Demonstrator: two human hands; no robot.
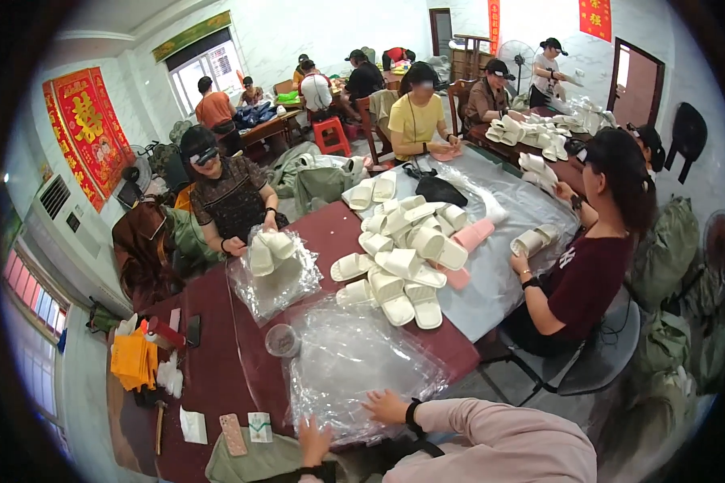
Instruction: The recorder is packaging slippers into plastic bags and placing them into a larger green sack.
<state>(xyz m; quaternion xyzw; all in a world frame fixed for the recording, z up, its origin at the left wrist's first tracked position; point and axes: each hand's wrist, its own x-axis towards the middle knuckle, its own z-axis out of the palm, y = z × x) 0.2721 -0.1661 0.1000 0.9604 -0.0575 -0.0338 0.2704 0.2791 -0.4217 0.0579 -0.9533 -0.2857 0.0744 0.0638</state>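
Note:
A flat stack of clear plastic bags (354,362) lies on the dark red table in front of me. My right hand (387,407) rests on its near right part, fingers stretched out and holding nothing. At the near left corner of the stack is my left hand (314,439), its fingers apart beside the plastic edge. A small clear round container (282,340) sits at the stack's far left corner. Beyond the bags lies a pile of white slippers (395,286), with a few pink slippers (474,233) on its right side.
Across the table a person handles white slippers in a clear bag (270,270). On the right another person holds a slipper (532,240). Orange packets (134,361), a hammer (159,427), a phone (233,435) and a green cloth (258,460) lie to my left.

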